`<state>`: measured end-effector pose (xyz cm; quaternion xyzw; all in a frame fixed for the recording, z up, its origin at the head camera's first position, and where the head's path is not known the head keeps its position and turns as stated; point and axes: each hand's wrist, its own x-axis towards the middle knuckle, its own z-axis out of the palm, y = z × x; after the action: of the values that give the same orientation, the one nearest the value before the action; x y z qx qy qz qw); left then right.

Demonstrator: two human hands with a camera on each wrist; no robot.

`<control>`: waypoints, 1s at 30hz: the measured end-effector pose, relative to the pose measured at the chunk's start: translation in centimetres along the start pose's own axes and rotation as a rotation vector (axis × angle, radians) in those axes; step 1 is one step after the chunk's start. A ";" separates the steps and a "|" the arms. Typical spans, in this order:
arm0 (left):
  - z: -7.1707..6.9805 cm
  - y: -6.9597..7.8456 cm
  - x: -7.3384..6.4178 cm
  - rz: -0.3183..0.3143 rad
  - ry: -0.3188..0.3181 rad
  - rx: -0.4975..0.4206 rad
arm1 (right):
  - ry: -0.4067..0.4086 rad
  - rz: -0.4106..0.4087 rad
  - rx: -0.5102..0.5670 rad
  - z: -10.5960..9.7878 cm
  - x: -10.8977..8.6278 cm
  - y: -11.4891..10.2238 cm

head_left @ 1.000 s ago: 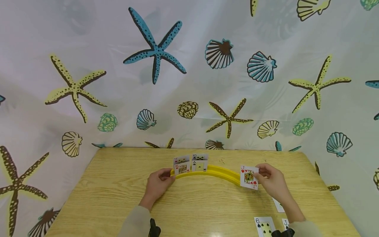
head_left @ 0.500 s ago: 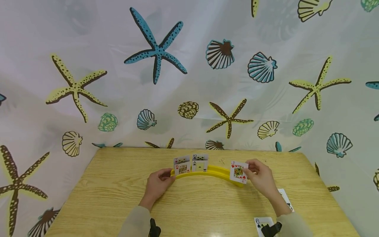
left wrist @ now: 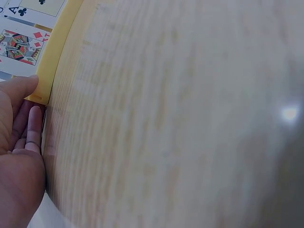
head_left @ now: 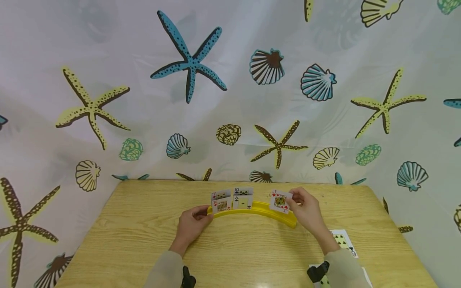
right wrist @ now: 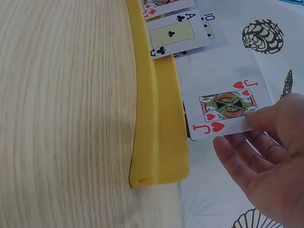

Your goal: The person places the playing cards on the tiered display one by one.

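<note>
A curved yellow card holder (head_left: 264, 212) stands on the table. Its left end is pinched by my left hand (head_left: 192, 224), thumb on the front face, as the left wrist view also shows. Upright in its left half are a king of diamonds (head_left: 221, 205) before a seven (head_left: 220, 194), and an ace of clubs (head_left: 243, 202) before a ten of clubs (head_left: 243, 190). My right hand (head_left: 307, 210) pinches a jack of hearts (right wrist: 228, 107) by its right edge, face toward me. In the head view the jack overlaps the holder's right half, its lower edge close over the slots.
Face-up on the table at the right lie a club card (head_left: 343, 242) and another card (head_left: 325, 282), partly hidden under the right forearm. Behind the wooden table (head_left: 151, 208) hangs a cloth (head_left: 230, 100) printed with starfish and shells.
My right hand has carried the jack of hearts leftward and away from me, from beyond the holder's right end to over its right half. The left hand has stayed put.
</note>
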<state>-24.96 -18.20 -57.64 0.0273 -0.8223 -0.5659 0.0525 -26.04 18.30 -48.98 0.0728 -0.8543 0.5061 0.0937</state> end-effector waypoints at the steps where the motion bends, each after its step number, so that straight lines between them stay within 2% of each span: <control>1: 0.0 0.0 0.0 0.000 0.000 0.000 | -0.001 0.006 0.003 0.1 0.1 0.0; 19: 0.0 0.2 -0.1 -0.006 0.002 0.007 | 0.027 -0.016 -0.046 2.2 1.3 -0.8; 30: 0.0 0.1 -0.1 -0.005 -0.001 0.004 | 0.031 -0.039 -0.046 3.0 1.7 -0.2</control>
<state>-24.86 -18.18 -57.50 0.0291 -0.8235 -0.5643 0.0509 -27.92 15.52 -49.80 0.0791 -0.8626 0.4855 0.1184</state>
